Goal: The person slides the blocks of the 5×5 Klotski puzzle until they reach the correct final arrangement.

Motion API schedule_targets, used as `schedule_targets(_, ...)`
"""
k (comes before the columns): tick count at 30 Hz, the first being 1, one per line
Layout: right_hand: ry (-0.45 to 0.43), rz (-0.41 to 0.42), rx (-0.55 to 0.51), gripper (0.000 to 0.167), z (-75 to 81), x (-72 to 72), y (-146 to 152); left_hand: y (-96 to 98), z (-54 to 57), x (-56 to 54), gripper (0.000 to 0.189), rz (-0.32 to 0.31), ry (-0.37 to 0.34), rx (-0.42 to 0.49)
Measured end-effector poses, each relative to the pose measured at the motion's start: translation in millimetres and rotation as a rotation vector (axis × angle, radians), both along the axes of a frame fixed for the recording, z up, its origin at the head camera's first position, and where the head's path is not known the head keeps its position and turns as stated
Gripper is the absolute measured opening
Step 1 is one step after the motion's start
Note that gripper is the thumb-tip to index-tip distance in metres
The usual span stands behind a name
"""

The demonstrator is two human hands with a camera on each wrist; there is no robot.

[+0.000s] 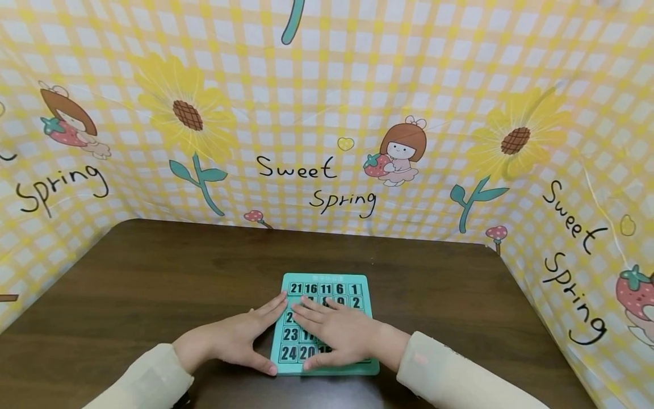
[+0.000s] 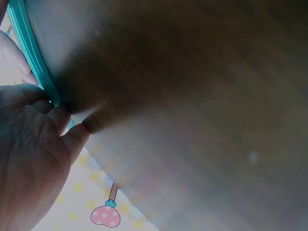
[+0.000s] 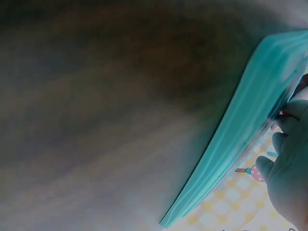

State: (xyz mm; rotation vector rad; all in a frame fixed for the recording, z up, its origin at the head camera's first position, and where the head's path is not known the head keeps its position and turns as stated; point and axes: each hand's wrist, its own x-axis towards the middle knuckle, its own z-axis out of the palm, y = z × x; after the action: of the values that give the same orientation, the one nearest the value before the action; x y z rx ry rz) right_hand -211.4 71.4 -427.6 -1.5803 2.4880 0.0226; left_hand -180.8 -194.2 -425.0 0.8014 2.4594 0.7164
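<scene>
A teal number sliding puzzle lies flat on the table, its black-numbered tiles set in rows. Under the 21 tile, a bare teal slot shows at the left. My left hand rests against the puzzle's left side, with fingertips near its upper part and thumb at the lower corner. Across the tiles spreads my right hand, its extended fingers hiding much of the middle and lower right. The right wrist view shows the teal side wall, with the right fingers over the top face.
The dark brown wooden table extends around the puzzle. Yellow checked cloth with flowers and "Sweet Spring" lettering hangs behind it and along both sides.
</scene>
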Motion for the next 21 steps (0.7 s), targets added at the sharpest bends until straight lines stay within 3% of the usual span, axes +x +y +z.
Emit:
schedule_targets(14, -0.015, -0.147, -0.035, 0.088, 1.7, -45.6, -9, -0.7, -0.2, 1.0, 0.117, 0.007, -0.001, 0.010)
schedule_targets(21, -0.043, -0.166, -0.005, 0.089, -1.0, -51.8, -18, -1.7, -3.1, 0.3, 0.118, 0.002, 0.007, 0.008)
